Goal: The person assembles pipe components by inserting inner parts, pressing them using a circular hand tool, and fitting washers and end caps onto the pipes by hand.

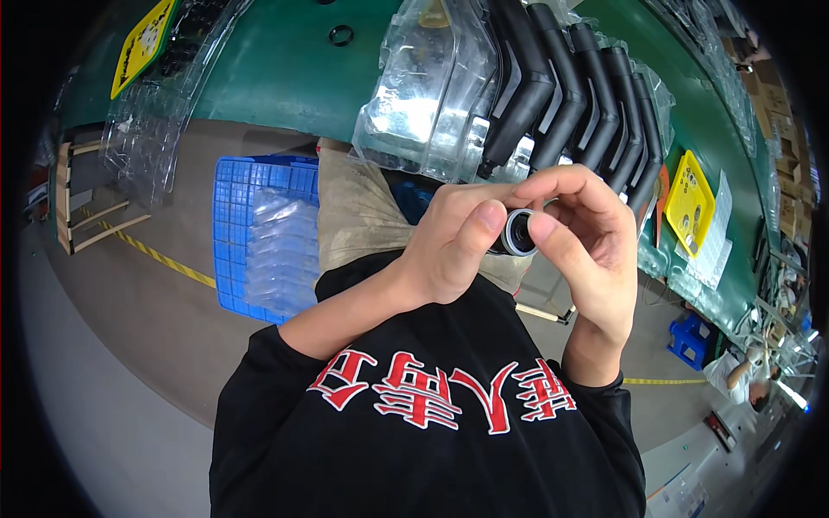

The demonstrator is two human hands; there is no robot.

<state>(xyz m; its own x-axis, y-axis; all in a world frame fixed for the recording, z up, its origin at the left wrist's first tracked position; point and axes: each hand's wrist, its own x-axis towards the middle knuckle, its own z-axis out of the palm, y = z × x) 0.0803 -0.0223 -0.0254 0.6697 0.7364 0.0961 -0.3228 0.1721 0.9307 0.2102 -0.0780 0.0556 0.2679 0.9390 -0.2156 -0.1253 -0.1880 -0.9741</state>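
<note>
In front of my chest, both hands are raised around a small round black part (519,233) with a pale ring at its open end. My right hand (596,246) is closed, its thumb pressed to the ring's edge and its index finger curled over. My left hand (453,242) is closed around the part from the other side, thumb raised; its fingers are mostly hidden behind. Just beyond the hands, several black curved tubular housings (524,95) lie side by side in a clear plastic tray (410,112) on the green table (276,73).
A loose black ring (340,35) lies on the table. Yellow trays of small parts stand at the left (142,47) and right (690,203). To the left, a blue crate (231,233) holds clear plastic trays. A blue stool (688,339) and another person (734,375) are at the right.
</note>
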